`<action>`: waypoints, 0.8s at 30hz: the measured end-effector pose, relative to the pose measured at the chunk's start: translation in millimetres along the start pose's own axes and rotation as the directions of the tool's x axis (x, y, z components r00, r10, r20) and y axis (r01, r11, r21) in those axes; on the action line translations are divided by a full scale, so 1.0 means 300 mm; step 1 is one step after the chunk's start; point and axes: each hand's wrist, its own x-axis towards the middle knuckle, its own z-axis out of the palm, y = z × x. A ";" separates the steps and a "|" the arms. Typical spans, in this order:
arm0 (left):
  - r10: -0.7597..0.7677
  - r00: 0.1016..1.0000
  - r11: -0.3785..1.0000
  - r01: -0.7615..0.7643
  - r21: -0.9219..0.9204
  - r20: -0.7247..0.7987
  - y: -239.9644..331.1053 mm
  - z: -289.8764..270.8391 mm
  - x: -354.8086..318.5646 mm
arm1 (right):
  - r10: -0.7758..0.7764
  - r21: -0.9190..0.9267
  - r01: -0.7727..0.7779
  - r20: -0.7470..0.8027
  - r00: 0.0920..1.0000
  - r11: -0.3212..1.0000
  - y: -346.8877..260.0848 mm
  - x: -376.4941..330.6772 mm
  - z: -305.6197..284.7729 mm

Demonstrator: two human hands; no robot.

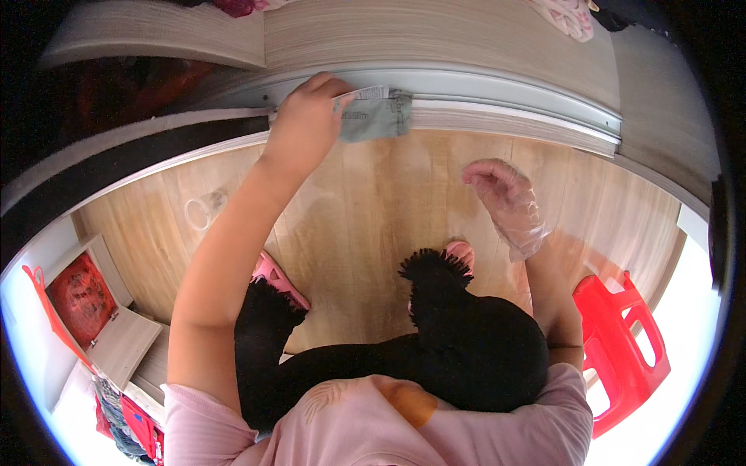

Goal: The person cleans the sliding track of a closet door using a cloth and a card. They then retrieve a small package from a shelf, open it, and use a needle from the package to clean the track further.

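Along front edge of pale wood-grain cabinet (505,119), flat grey-green plastic-looking packet (375,127) was pinched in closed bare left hand (307,124). Clear-gloved right hand (503,198) was held half open, apparently empty. Packet was seemingly being steadied; for next move, firm pinch seemed called for.

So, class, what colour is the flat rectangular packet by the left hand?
The flat packet is greyish green with dark printing, seen best in the head view.
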 end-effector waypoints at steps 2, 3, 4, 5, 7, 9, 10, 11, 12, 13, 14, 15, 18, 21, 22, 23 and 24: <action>0.043 0.999 0.999 -0.043 -0.028 0.000 0.013 0.000 -0.008 | -0.018 0.003 0.018 0.013 1.000 1.000 0.012 -0.011 -0.011; 0.065 0.998 0.997 -0.065 -0.043 0.000 0.019 0.003 -0.014 | -0.026 0.004 0.026 0.019 0.999 1.000 0.019 -0.016 -0.014; 0.090 0.996 0.995 -0.090 -0.040 0.001 0.026 0.015 -0.018 | -0.035 0.015 0.034 0.015 0.999 0.999 0.029 -0.017 -0.014; 0.114 0.993 0.993 -0.114 -0.037 0.003 0.034 0.032 -0.024 | -0.043 0.025 0.043 0.012 0.999 0.999 0.038 -0.016 -0.013; 0.131 0.991 0.990 -0.130 -0.054 0.012 0.046 0.035 -0.022 | -0.076 -0.020 0.076 0.008 0.997 0.997 0.041 -0.008 -0.014; 0.117 0.993 0.989 -0.114 -0.096 0.025 0.049 0.023 -0.010 | -0.124 -0.134 0.124 0.009 0.992 0.983 0.023 0.011 -0.015; 0.103 0.994 0.990 -0.098 -0.097 0.039 0.048 0.018 -0.007 | -0.250 -0.228 0.238 -0.026 0.968 0.944 0.000 0.031 -0.009; 0.087 0.995 0.992 -0.081 -0.098 0.052 0.045 0.014 -0.004 | -0.376 -0.323 0.342 -0.046 0.926 0.883 -0.041 0.061 0.004; 0.060 0.996 0.994 -0.054 -0.096 0.065 0.040 0.011 -0.012 | -0.494 -0.411 0.435 -0.045 0.868 0.801 -0.086 0.091 0.024; 0.080 0.995 0.992 -0.075 -0.099 0.053 0.036 0.009 -0.011 | -0.591 -0.452 0.521 -0.017 0.807 0.724 -0.152 0.126 0.058; 0.100 0.994 0.990 -0.095 -0.103 0.041 0.033 0.018 -0.011 | -0.678 -0.487 0.597 0.014 0.735 0.637 -0.204 0.161 0.093; 0.120 0.992 0.988 -0.116 -0.107 0.033 0.030 0.025 -0.012 | -0.700 -0.512 0.635 0.087 0.708 0.578 -0.227 0.197 0.117; 0.028 1.000 0.990 -0.027 -0.139 0.004 0.037 0.038 -0.013 | -0.652 -0.588 0.676 0.305 0.694 0.444 -0.259 0.317 0.174; 0.018 0.994 0.990 -0.033 -0.134 -0.110 0.024 0.058 -0.015 | -0.496 -0.654 0.640 0.432 0.753 0.403 -0.248 0.395 0.180; -0.008 0.995 0.988 -0.008 -0.156 -0.104 0.018 0.061 -0.023 | -0.529 -0.630 0.661 0.428 0.733 0.408 -0.254 0.398 0.158; -0.032 0.995 0.984 0.014 -0.178 -0.097 0.014 0.061 -0.033 | -0.560 -0.606 0.681 0.421 0.714 0.411 -0.263 0.400 0.132; -0.065 0.994 0.980 0.047 -0.192 -0.089 0.005 0.055 -0.047 | -0.577 -0.573 0.659 0.355 0.736 0.488 -0.282 0.388 0.108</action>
